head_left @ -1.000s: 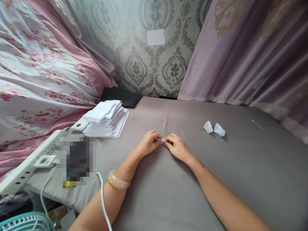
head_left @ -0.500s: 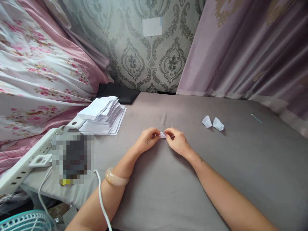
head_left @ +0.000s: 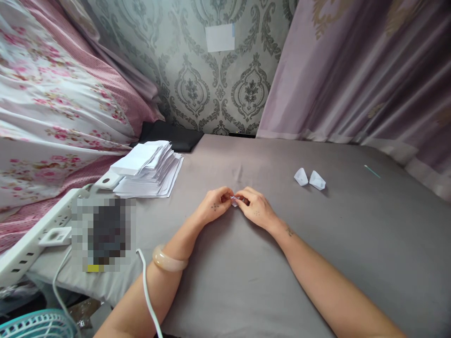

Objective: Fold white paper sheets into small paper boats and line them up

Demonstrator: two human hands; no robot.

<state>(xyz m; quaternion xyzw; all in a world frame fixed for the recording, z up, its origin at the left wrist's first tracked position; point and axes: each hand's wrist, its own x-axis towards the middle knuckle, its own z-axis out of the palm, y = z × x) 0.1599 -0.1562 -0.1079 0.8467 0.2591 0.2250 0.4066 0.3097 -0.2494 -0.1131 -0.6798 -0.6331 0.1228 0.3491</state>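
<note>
A small folded piece of white paper (head_left: 234,202) is pinched between my two hands just above the grey cloth-covered surface. My left hand (head_left: 215,205) is closed on its left side, thumb and fingertips together. From the right, my right hand (head_left: 256,206) grips the paper, and its fingertips nearly touch those of the left. Much of the paper is hidden by the fingers. Off to the right, two folded white paper shapes (head_left: 317,180) sit side by side on the cloth.
At the left stands a stack of white paper (head_left: 148,171), with a black flat item (head_left: 172,136) behind it. A white power strip (head_left: 38,234) lies along the left edge, near a blurred-out object (head_left: 107,234). A white cable (head_left: 148,291) crosses my left forearm. A thin stick (head_left: 372,171) lies far right.
My right hand has shifted slightly left, closer to my left hand. Less of the paper's flat point shows, and it now sits lower between the fingers. The view has turned slightly.
</note>
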